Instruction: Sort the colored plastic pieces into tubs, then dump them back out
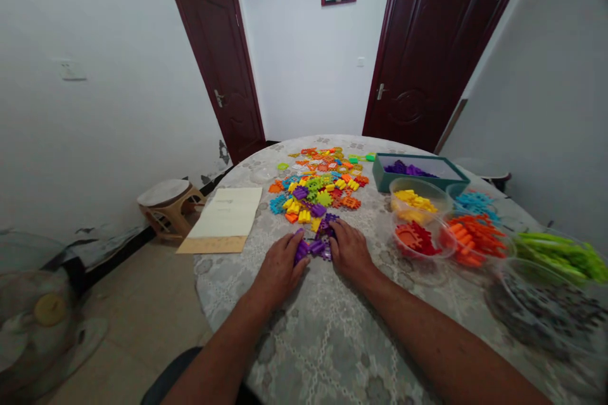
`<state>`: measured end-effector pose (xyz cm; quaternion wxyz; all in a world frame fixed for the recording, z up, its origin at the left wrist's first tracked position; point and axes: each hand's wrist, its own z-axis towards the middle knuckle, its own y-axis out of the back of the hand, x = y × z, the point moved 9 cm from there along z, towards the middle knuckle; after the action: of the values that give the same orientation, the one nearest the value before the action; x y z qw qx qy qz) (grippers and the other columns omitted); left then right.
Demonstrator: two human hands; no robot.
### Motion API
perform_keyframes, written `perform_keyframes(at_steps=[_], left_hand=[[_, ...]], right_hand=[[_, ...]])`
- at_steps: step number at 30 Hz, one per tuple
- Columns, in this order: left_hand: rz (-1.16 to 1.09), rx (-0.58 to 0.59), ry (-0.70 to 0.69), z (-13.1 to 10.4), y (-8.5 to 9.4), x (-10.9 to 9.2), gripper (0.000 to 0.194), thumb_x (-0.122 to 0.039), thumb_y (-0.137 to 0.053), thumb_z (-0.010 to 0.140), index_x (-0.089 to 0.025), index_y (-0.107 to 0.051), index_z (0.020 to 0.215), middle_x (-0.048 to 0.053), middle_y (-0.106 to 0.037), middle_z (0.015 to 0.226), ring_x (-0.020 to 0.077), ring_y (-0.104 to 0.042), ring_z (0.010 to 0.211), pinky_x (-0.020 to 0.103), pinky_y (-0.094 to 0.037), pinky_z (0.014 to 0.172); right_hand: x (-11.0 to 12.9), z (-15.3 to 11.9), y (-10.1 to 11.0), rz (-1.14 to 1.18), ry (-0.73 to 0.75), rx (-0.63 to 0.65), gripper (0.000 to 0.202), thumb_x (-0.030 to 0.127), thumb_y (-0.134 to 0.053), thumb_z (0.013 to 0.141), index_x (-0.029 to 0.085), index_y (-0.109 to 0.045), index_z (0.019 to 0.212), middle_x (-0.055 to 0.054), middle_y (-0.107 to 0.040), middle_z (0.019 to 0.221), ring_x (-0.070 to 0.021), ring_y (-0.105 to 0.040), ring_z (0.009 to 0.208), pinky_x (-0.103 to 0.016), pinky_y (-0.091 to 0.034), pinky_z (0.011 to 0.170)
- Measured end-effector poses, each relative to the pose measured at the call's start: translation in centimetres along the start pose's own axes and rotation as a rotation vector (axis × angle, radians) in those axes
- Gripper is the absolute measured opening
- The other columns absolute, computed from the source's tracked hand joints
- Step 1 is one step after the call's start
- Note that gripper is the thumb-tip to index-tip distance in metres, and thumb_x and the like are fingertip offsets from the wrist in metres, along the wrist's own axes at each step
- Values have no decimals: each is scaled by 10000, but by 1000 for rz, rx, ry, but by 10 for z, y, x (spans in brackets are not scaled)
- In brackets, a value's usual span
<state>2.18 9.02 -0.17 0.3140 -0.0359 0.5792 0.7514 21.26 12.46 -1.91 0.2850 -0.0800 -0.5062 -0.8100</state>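
Several purple plastic pieces (317, 247) lie on the patterned tablecloth between my two hands. My left hand (281, 266) has its fingers closed round purple pieces at the left of this group. On the right, my right hand (349, 248) rests with bent fingers on other purple pieces; what its fingertips hold, if anything, is hidden. Just beyond my hands spreads a mixed pile of gears and small blocks (323, 186) in yellow, green, orange, red, blue and purple.
An open paper pad (230, 212) lies at the left. To the right stand a teal box (453, 185) with purple pieces and clear tubs of yellow (414, 201), red (417, 238), orange (475, 239), blue, green and grey pieces. A stool (166, 193) stands beyond the left edge.
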Motion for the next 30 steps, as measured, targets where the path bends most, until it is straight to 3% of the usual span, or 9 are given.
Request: perform_keyframes(at_steps=[4, 7, 11, 16, 20, 23, 27, 30], left_hand=[[-31, 11, -5, 1, 5, 2, 640, -316, -637, 981, -193, -455, 1583, 176, -618, 1475, 308, -581, 1383, 520, -468, 1193], [11, 47, -7, 2, 5, -3, 659, -343, -697, 947, -185, -505, 1557, 191, -588, 1506, 338, -561, 1397, 528, -452, 1206], [50, 96, -35, 4, 5, -16, 622, -438, -696, 958, -213, -573, 1525, 197, -544, 1548, 361, -539, 1414, 545, -426, 1218], [119, 116, -31, 8, 3, -24, 516, -445, -617, 1006, -288, -604, 1497, 149, -531, 1580, 364, -477, 1471, 596, -362, 1236], [137, 172, 21, 15, 4, -24, 576, -370, -647, 985, -273, -546, 1543, 155, -540, 1580, 347, -510, 1453, 550, -388, 1213], [116, 187, 46, 20, 10, -20, 649, -357, -684, 957, -230, -502, 1567, 176, -559, 1561, 344, -540, 1428, 521, -409, 1196], [112, 152, 36, 21, 24, -10, 606, -355, -740, 914, -202, -574, 1476, 180, -589, 1517, 336, -550, 1412, 485, -416, 1192], [120, 174, 21, 19, 29, -2, 487, -360, -753, 901, -210, -653, 1354, 163, -636, 1435, 325, -600, 1332, 460, -461, 1135]], right_hand=[[13, 1, 5, 252, 131, 70, 554, 258, -611, 958, 191, -563, 1506, -153, -633, 1500, -297, -583, 1394, -509, -418, 1212], [12, 2, 13, 406, 98, 121, 586, 287, -677, 919, 241, -583, 1496, -118, -665, 1468, -289, -624, 1350, -505, -447, 1194], [-10, 8, 21, 671, -136, 117, 487, 370, -685, 933, 274, -646, 1408, -79, -709, 1400, -276, -675, 1283, -494, -485, 1160], [-41, 6, 24, 1092, -525, 18, 401, 494, -659, 941, 249, -674, 1257, -87, -776, 1190, -241, -788, 972, -442, -614, 957], [-40, 2, 33, 1145, -597, 15, 343, 458, -713, 907, 240, -676, 1169, -77, -786, 1074, -206, -768, 794, -346, -633, 691], [-42, -5, 40, 1124, -633, 15, 284, 368, -765, 869, 230, -685, 1105, -71, -783, 1053, -179, -737, 718, -292, -593, 584], [-42, -18, 41, 1276, -675, 6, 337, 220, -804, 799, 236, -689, 1116, -75, -785, 1072, -190, -753, 786, -314, -631, 673], [-37, -26, 36, 1399, -666, 54, 346, 249, -800, 826, 235, -697, 1156, -95, -784, 1111, -212, -763, 860, -355, -649, 758]])
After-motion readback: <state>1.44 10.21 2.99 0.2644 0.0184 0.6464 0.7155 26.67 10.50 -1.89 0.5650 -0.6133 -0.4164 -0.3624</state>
